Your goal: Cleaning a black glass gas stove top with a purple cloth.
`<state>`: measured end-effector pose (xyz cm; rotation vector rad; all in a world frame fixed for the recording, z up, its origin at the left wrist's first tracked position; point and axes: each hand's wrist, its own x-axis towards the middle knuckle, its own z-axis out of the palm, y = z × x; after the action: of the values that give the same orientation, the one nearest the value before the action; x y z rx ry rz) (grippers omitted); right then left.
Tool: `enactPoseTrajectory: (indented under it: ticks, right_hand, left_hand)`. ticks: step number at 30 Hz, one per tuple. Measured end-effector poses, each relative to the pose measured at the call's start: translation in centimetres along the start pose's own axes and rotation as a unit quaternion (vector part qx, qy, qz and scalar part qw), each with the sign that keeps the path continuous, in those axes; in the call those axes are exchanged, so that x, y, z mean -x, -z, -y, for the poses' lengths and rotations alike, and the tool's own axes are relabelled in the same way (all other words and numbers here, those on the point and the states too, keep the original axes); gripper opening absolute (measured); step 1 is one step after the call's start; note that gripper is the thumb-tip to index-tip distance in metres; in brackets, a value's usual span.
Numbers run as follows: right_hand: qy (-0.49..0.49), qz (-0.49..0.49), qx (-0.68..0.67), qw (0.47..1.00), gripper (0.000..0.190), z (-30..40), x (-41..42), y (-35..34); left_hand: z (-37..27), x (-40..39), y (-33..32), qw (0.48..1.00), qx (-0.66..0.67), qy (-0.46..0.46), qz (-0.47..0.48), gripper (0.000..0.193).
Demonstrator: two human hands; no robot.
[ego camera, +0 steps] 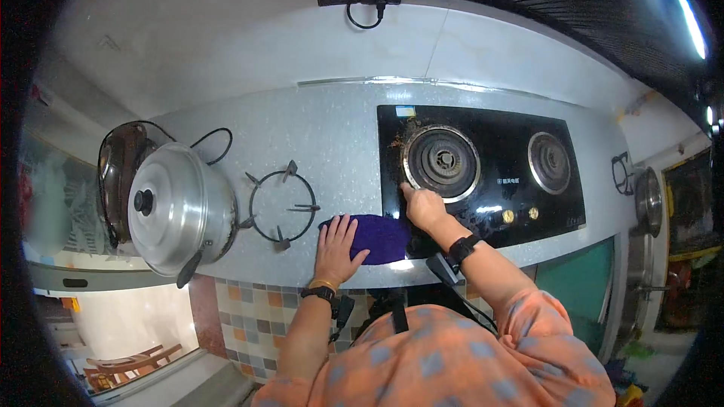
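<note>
My left hand (337,251) lies flat, fingers spread, on the left end of a folded purple cloth (382,239) on the speckled countertop. The cloth's right end reaches the black glass gas cooktop (492,203). My right hand (424,207) is over the cooktop, its extended index finger at the lower left rim of the left burner (442,163); the other fingers are curled and I cannot tell if they hold anything. Brownish residue marks the glass left of that burner. A black pan support ring (283,206) lies on the counter left of my left hand.
A lidded aluminium pot (175,209) stands at the left, beside a dark appliance (120,181) with a black cord. The right burner (549,163) has no support on it. Another pan support (621,174) and a metal pan (648,202) are at the far right. A range hood (543,5) hangs above.
</note>
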<state>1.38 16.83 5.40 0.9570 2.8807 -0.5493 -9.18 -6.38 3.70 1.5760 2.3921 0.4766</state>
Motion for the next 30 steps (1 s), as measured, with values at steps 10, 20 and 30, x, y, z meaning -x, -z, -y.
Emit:
enactPoseTrajectory:
  ticks: [10,20,30]
  right_hand:
    - [-0.032,-0.012,-0.014,0.999,0.032,0.1,-1.4,-0.1]
    - [-0.045,-0.054,-0.043,0.997,0.025,0.3,-3.0,-0.8]
    - [-0.079,-0.032,-0.042,0.995,0.024,0.5,-4.6,-0.1]
  left_hand:
    - [0.0,0.2,-0.2,1.000,-0.009,-0.006,0.004,0.075]
    - [0.1,-0.1,-0.1,1.000,-0.003,-0.002,0.005,0.076]
    - [0.0,-0.2,0.0,1.000,-0.004,-0.009,0.007,0.074]
